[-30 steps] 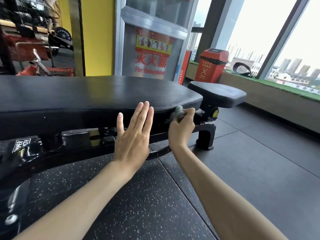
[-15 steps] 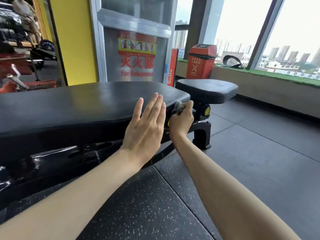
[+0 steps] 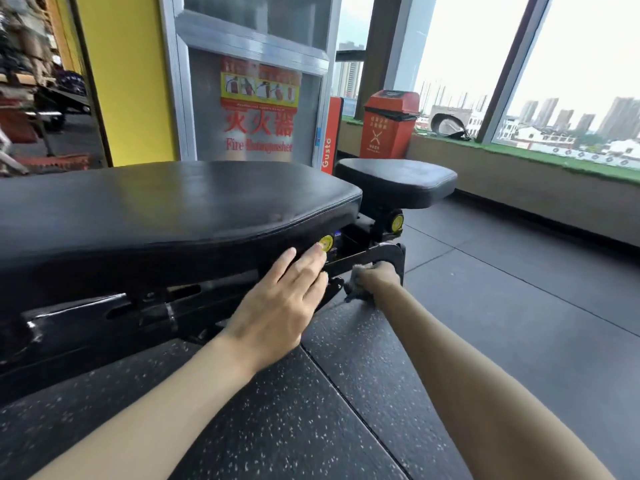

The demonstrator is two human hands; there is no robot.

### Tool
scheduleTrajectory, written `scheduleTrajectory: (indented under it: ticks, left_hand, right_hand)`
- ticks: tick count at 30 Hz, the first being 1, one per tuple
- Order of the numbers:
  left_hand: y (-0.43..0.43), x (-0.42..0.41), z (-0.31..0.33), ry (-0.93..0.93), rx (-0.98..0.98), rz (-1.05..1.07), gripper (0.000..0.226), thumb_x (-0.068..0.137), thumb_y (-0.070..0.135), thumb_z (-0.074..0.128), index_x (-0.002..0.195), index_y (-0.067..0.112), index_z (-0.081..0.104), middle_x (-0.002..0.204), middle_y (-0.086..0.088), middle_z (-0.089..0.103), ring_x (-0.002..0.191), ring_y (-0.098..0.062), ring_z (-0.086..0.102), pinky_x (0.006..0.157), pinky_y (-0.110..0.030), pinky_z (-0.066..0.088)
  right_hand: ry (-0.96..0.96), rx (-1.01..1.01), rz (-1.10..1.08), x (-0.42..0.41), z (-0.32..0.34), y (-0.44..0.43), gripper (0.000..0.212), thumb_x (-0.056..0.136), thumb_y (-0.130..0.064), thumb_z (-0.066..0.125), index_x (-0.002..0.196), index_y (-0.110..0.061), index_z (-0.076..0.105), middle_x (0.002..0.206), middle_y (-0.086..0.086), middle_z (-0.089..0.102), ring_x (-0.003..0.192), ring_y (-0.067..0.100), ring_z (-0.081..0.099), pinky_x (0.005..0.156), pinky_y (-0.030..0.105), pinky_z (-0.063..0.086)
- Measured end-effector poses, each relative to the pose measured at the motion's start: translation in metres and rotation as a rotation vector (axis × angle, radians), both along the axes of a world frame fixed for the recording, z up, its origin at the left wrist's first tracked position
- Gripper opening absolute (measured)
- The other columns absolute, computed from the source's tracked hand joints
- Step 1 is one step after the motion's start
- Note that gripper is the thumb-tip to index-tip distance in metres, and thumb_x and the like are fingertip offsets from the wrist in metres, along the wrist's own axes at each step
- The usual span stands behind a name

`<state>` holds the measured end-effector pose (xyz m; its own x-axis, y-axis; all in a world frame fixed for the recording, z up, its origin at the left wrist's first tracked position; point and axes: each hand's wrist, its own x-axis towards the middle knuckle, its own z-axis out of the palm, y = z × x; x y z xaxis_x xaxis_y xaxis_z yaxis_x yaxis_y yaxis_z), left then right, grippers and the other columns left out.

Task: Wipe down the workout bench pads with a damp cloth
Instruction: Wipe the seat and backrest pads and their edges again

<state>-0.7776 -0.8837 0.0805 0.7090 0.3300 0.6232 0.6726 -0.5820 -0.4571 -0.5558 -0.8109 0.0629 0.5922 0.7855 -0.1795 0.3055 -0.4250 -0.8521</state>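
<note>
The long black bench pad stretches across the left and middle of the head view, with the smaller black seat pad just to its right. My left hand lies flat with straight fingers against the long pad's near side, fingertips by a yellow knob. My right hand is lower, below the pad's right end, by the black metal frame. It grips a bunched grey cloth, which is mostly hidden in the fist.
A fire extinguisher cabinet and a yellow wall stand behind the bench. A red bin sits by the window ledge at right. Dark rubber floor spreads to the right and in front. Other gym gear is at far left.
My right hand has dropped with the cloth from the long pad's right end down to the frame. My left hand slid lower on the pad's side. The view shifted left.
</note>
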Motion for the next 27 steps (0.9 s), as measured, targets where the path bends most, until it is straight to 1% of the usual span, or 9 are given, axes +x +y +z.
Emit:
scheduleTrajectory:
  ticks: [2, 4, 8, 11, 16, 19, 23, 25, 27]
  left_hand:
    - [-0.003, -0.009, -0.015, 0.061, -0.075, -0.041, 0.049, 0.078, 0.002, 0.028, 0.108, 0.000, 0.067, 0.126, -0.022, 0.058, 0.126, -0.033, 0.049, 0.111, -0.043, 0.025]
    - [-0.009, -0.014, -0.028, -0.065, -0.353, 0.017, 0.040, 0.080, 0.000, 0.039, 0.110, 0.004, 0.066, 0.120, -0.017, 0.061, 0.118, -0.032, 0.055, 0.107, -0.042, 0.034]
    - [-0.018, -0.018, -0.029, -0.635, -1.200, 0.258, 0.059, 0.096, 0.049, 0.040, 0.146, 0.018, 0.032, 0.138, -0.002, 0.047, 0.125, -0.024, 0.047, 0.100, -0.038, 0.039]
    - [-0.021, -0.028, -0.027, -1.011, -1.561, 0.134, 0.068, 0.090, 0.055, 0.050, 0.145, 0.017, 0.035, 0.134, -0.001, 0.052, 0.122, -0.020, 0.049, 0.103, -0.037, 0.039]
    - [-0.030, -0.074, -0.033, -1.058, -1.542, 0.052, 0.033, 0.087, 0.015, 0.067, 0.119, 0.018, 0.058, 0.102, 0.000, 0.064, 0.092, -0.014, 0.058, 0.082, -0.028, 0.047]
    - [-0.030, -0.107, -0.036, -1.014, -1.460, 0.033, 0.030, 0.083, 0.004, 0.069, 0.111, 0.015, 0.066, 0.099, -0.004, 0.068, 0.092, -0.020, 0.061, 0.086, -0.034, 0.049]
    - [-0.035, -0.131, -0.038, -1.067, -1.379, 0.074, 0.028, 0.077, 0.003, 0.074, 0.103, 0.014, 0.071, 0.095, -0.005, 0.070, 0.094, -0.022, 0.064, 0.087, -0.034, 0.049]
    - [-0.034, -0.139, -0.043, -1.122, -1.348, 0.162, 0.023, 0.076, 0.014, 0.078, 0.097, 0.013, 0.068, 0.092, -0.005, 0.069, 0.091, -0.023, 0.063, 0.085, -0.037, 0.049]
    - [-0.031, -0.145, -0.045, -1.207, -1.374, 0.214, 0.033, 0.078, 0.027, 0.077, 0.100, 0.009, 0.061, 0.095, -0.006, 0.065, 0.089, -0.024, 0.062, 0.087, -0.043, 0.052]
  right_hand:
    - [0.242, 0.031, 0.071, -0.013, -0.005, -0.011, 0.013, 0.081, -0.009, 0.070, 0.073, -0.006, 0.059, 0.081, 0.012, 0.064, 0.072, 0.024, 0.060, 0.065, 0.032, 0.050]
    - [0.350, 0.015, 0.150, -0.024, -0.008, -0.026, 0.014, 0.085, -0.005, 0.068, 0.075, -0.008, 0.058, 0.073, 0.007, 0.060, 0.064, 0.017, 0.055, 0.057, 0.026, 0.043]
    - [0.484, -0.008, 0.379, -0.056, -0.007, -0.067, 0.013, 0.089, -0.005, 0.065, 0.078, -0.013, 0.061, 0.073, 0.001, 0.066, 0.058, 0.008, 0.060, 0.050, 0.018, 0.043]
    - [0.678, 0.025, 0.575, -0.090, -0.006, -0.087, 0.014, 0.092, 0.003, 0.054, 0.097, -0.005, 0.064, 0.082, 0.007, 0.068, 0.070, 0.015, 0.065, 0.064, 0.025, 0.053]
    - [0.666, 0.024, 0.664, -0.139, -0.009, -0.095, 0.030, 0.091, 0.015, 0.041, 0.112, -0.001, 0.057, 0.094, 0.013, 0.065, 0.078, 0.020, 0.065, 0.058, 0.029, 0.054]
    - [0.736, 0.031, 0.667, -0.162, -0.014, -0.098, 0.035, 0.091, 0.018, 0.035, 0.105, -0.004, 0.058, 0.098, 0.012, 0.066, 0.091, 0.021, 0.064, 0.078, 0.033, 0.055]
    - [0.812, 0.064, 0.681, -0.191, -0.020, -0.101, 0.038, 0.090, 0.020, 0.034, 0.098, -0.007, 0.059, 0.097, 0.013, 0.065, 0.089, 0.021, 0.065, 0.080, 0.037, 0.055]
    - [0.640, 0.093, 0.622, -0.205, -0.024, -0.100, 0.033, 0.090, 0.015, 0.045, 0.109, -0.009, 0.058, 0.104, 0.012, 0.062, 0.085, 0.021, 0.064, 0.080, 0.040, 0.052]
    - [0.260, 0.156, 0.498, -0.213, -0.024, -0.099, 0.033, 0.086, -0.001, 0.064, 0.116, -0.012, 0.057, 0.101, 0.006, 0.060, 0.080, 0.017, 0.060, 0.070, 0.030, 0.050]
